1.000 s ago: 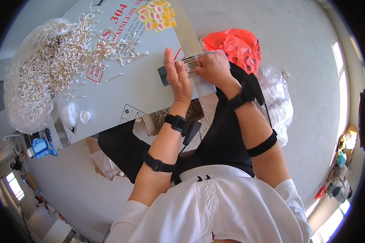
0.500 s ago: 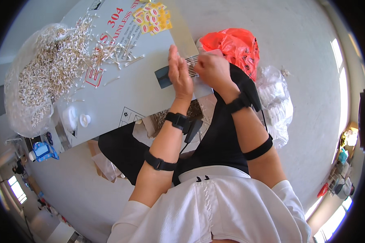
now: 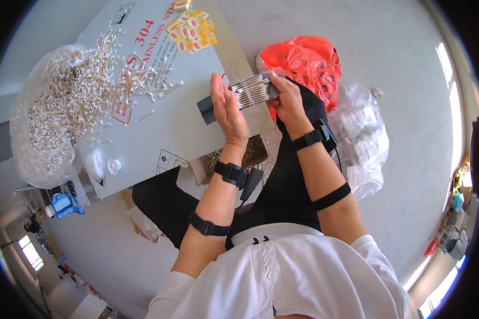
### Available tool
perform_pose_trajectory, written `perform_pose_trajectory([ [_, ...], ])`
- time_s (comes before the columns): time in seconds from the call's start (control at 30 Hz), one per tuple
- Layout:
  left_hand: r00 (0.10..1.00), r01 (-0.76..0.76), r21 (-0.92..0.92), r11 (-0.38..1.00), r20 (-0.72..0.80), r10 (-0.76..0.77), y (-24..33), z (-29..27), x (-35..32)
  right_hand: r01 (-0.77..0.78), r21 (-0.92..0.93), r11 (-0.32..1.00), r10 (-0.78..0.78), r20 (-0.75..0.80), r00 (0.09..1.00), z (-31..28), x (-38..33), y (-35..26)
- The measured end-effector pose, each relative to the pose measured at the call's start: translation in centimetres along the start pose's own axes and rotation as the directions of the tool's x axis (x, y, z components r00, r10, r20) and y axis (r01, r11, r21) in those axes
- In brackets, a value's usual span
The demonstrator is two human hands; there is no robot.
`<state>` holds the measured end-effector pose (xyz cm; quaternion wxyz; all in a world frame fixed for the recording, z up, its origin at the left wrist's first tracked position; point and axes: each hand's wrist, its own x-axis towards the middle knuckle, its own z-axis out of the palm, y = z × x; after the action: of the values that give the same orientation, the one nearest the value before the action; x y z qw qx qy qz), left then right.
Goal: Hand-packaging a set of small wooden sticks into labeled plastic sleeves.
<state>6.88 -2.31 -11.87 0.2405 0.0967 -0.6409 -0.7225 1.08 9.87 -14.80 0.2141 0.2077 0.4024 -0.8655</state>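
Note:
A row of cotton swabs (image 3: 250, 91) lies side by side over the table's near right edge. My right hand (image 3: 289, 100) grips its right end, thumb on top and fingers beneath, with a greyish piece showing under the thumb. At the other end my left hand (image 3: 230, 114) stands on edge, fingers stretched and palm toward the swab tips; I cannot tell whether it touches them. A dark flat block (image 3: 206, 110) sits on the table just left of that hand, partly hidden by it.
Loose swabs spill from a big clear bag (image 3: 24, 138) on the left of the table (image 3: 143, 143). Yellow packets (image 3: 192, 33) lie at the far edge. A red plastic bag (image 3: 303, 58) and a clear bag of white packs (image 3: 364, 138) are on the right. Below is an open box (image 3: 258, 151).
My right hand has turned from a closed pose over the swabs to gripping their end, so more of the row shows. My left hand has shifted slightly left and nearer.

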Motion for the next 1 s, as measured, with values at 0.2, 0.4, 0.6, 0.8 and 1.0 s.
perform_pose_trajectory([
  [0.2,0.999,0.026,0.023,0.999,0.023,-0.026,0.0,1.0,-0.2,0.169,-0.17,0.971,-0.178,-0.039,0.983,1.0,-0.1,0.6],
  [0.4,0.977,-0.19,0.541,0.819,0.187,0.103,0.8,-0.2,-0.2,0.166,-0.188,0.968,-0.18,-0.063,0.982,0.2,0.1,0.5],
  [0.6,0.861,-0.473,0.865,0.168,0.494,-0.122,1.4,-1.1,-0.5,0.205,-0.234,0.95,-0.214,-0.015,0.977,-0.3,1.0,1.2],
  [0.8,0.862,-0.46,0.87,0.176,0.485,-0.145,1.4,-1.8,-0.5,0.141,-0.092,0.986,-0.145,-0.049,0.988,1.1,0.7,0.9],
  [1.0,0.87,-0.455,0.873,0.173,0.478,-0.123,1.7,-2.0,-0.7,0.161,-0.188,0.969,-0.161,0.015,0.987,0.4,1.7,1.2],
])
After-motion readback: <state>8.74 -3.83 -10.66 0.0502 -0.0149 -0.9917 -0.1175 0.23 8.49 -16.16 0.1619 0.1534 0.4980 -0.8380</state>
